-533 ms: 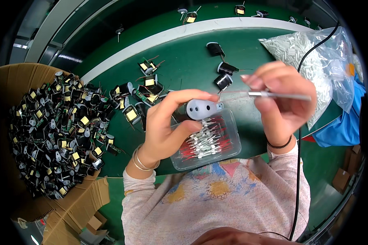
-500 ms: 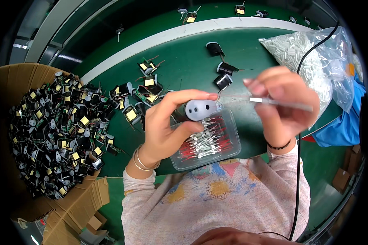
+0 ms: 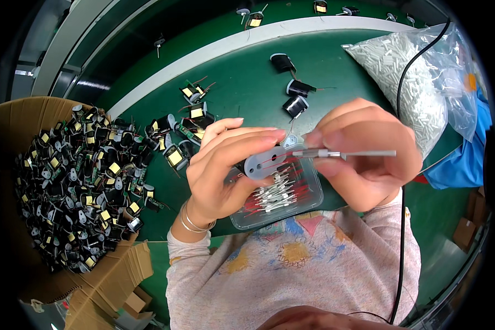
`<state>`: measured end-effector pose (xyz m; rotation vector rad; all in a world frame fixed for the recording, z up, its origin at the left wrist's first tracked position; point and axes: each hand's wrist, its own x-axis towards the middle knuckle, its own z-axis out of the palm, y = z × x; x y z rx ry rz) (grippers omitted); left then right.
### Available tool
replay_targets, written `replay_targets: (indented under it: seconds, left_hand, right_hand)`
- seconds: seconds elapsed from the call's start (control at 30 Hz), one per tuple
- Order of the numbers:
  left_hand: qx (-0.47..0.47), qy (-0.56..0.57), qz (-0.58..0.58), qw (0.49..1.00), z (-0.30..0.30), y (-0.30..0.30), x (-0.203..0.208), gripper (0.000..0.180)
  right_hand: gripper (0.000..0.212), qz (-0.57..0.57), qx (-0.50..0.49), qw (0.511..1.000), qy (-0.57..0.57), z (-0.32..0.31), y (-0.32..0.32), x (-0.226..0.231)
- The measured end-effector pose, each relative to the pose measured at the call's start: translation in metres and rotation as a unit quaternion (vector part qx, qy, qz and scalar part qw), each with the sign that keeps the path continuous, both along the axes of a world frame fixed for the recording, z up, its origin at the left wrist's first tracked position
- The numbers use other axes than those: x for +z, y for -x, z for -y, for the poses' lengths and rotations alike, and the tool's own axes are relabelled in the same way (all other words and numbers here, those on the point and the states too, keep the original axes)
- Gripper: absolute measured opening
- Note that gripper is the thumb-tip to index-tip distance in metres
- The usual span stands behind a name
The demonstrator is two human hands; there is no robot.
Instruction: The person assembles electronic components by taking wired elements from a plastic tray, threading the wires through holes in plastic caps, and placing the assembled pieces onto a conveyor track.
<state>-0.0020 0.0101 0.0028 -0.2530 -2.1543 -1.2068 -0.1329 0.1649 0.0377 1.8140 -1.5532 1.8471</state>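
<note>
My left hand (image 3: 214, 170) is closed round a black-bodied part with a grey end cap (image 3: 263, 165), which has dark round holes. Thin red wires (image 3: 283, 157) run from the cap toward my right hand (image 3: 371, 135). Those right fingers pinch a slim metal tool (image 3: 371, 154), held level, its tip close to the cap; its exact kind is unclear. Below both hands sits a clear plastic box (image 3: 319, 192) of white sleeve-like pieces with red wire ends (image 3: 275, 195). My left fingers hide most of the black body.
A cardboard box (image 3: 36, 105) heaped with similar parts (image 3: 88, 187) stands at left. More parts (image 3: 176, 157) lie beside it, several black ones (image 3: 296, 104) farther back. At right are a bag of white tubes (image 3: 404, 71), a hanging black cable (image 3: 402, 236) and blue cloth (image 3: 462, 165).
My right hand has come left with the tool, bringing its tip near the cap. The part in my left hand has tilted and dropped slightly, and red wires now show across the cap.
</note>
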Motion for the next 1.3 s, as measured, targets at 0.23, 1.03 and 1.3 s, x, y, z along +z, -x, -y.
replay_targets:
  seconds: [0.23,1.03,1.3]
  left_hand:
    - [0.028,0.028,0.002,0.999,0.0,-0.001,0.0,0.04]
    - [0.072,0.095,-0.022,0.993,0.0,-0.002,0.005,0.038]
    - [0.076,0.114,-0.019,0.99,-0.001,-0.003,0.007,0.037]
  right_hand:
    - [0.032,-0.089,-0.013,0.996,0.012,-0.006,-0.008,0.002]
    - [0.018,-0.177,-0.026,0.983,0.026,-0.008,-0.011,0.002]
    - [0.02,-0.179,0.008,0.984,0.009,-0.007,-0.007,0.0]
